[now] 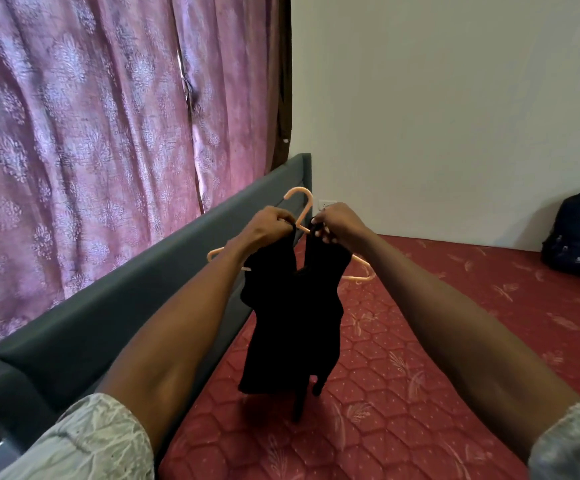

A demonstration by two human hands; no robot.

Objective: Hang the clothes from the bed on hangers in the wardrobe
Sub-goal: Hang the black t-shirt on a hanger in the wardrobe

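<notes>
A black garment [293, 317] hangs in the air over the bed, draped on a pale pink plastic hanger [300, 206] whose hook points up between my hands. My left hand [269, 226] pinches the garment's left shoulder strap at the hanger's neck. My right hand [335, 223] pinches the right strap on the other side of the hook. The hanger's arm ends stick out at the left [212, 254] and the right [364, 277] of the cloth. The wardrobe is not in view.
The red quilted mattress [420, 358] lies below the garment. A dark grey padded headboard [143, 285] runs along the left, with a purple patterned curtain [91, 116] behind it. A dark backpack [579, 233] sits at the far right against the white wall.
</notes>
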